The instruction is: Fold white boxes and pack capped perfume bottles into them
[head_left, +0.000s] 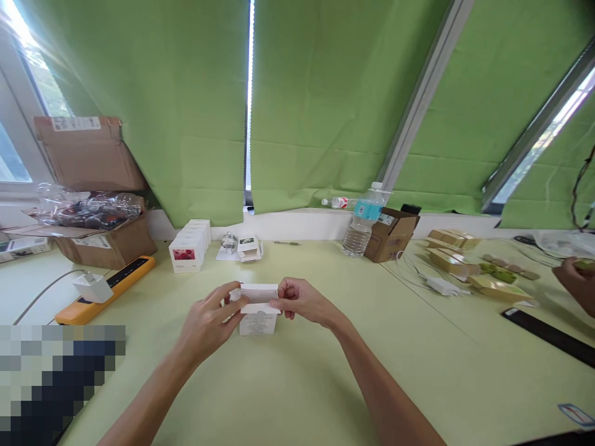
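A small white carton (258, 323) stands upright on the pale green table in front of me, its top flaps up and its mouth showing. Grey print covers the side facing me. My left hand (211, 316) grips the left edge of the carton's top, thumb on the near flap. On the other side, my right hand (300, 300) pinches the right edge by the flap, with its fingers curled. Beyond them lie a small white box (248, 248) and a round clear item (228, 241) on a white sheet.
White cartons (188, 251) stand in a row at the back left, near an orange power strip (111, 291) and an open cardboard box (102, 241). A water bottle (365, 223) and brown box (393, 234) stand back right. Another person's hand (579, 282) is at far right.
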The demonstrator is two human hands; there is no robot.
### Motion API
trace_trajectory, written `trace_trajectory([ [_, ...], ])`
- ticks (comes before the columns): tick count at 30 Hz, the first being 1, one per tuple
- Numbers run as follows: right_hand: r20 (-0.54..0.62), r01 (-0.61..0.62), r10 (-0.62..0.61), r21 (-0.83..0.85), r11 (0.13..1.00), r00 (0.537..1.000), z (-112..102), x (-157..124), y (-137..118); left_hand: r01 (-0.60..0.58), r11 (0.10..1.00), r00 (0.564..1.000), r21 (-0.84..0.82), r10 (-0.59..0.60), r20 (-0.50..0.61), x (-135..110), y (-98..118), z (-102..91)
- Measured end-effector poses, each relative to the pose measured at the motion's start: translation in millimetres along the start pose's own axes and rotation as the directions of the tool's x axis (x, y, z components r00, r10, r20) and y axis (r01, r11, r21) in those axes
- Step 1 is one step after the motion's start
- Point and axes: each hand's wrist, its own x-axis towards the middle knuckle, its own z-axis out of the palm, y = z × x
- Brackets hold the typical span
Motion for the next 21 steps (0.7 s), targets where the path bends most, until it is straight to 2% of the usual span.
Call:
trace_trajectory([
  [3, 0.015, 0.011, -0.012, 0.015, 1.000, 1.000, 0, 1, 1, 0.076, 0.992, 0.997, -0.097, -0.074, 0.022, 0, 5, 1.3],
  [8, -0.032, -0.013, 0.013, 0.018, 1.000, 0.999, 1, 4, 5, 0.213, 0.955, 0.973, -0.204, -0.189, 0.132, 4, 12, -3.5],
  [17, -0.032, -0.020, 0.022, 0.045, 0.999, 0.999, 2, 3, 1, 0.425, 0.864, 0.904, -0.271, -0.389, 0.178, 6, 13, -4.8],
  [21, -0.014, -0.027, 0.028, 0.068, 0.997, 1.000, -2, 4, 3, 0.504, 0.796, 0.858, -0.335, -0.418, 0.297, 9, 15, -9.0],
])
